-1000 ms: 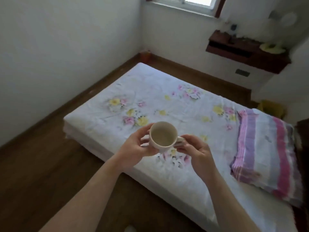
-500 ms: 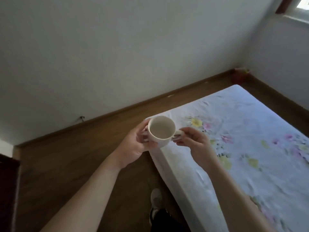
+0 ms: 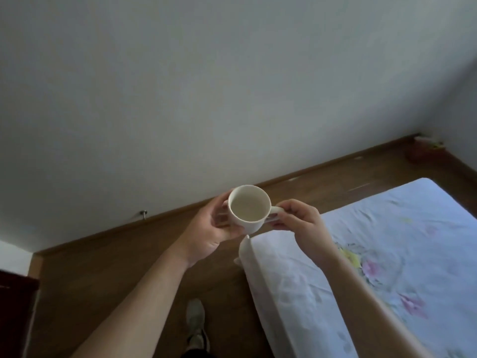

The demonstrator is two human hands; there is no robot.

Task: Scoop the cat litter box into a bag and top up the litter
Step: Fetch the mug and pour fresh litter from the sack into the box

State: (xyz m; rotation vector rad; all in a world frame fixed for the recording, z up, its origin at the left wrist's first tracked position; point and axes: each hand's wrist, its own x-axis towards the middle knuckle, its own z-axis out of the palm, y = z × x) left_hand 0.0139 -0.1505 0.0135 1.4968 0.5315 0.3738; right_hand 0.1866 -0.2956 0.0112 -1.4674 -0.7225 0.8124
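A small cream cup is held upright in front of me, above the wooden floor near a mattress corner. My left hand cradles the cup's left side and bottom with curled fingers. My right hand pinches the cup's handle on its right side. The cup's inside looks pale, and I cannot tell whether it holds anything. No litter box, bag or scoop is in view.
A low mattress with a floral white sheet fills the lower right. Brown wooden floor runs along a white wall. My shoe shows at the bottom. A small reddish object sits in the far corner. Dark furniture stands at the left edge.
My view has swung left, away from the bed, pillow and window towards the bare wall and floor. Both hands keep the same hold on the cup.
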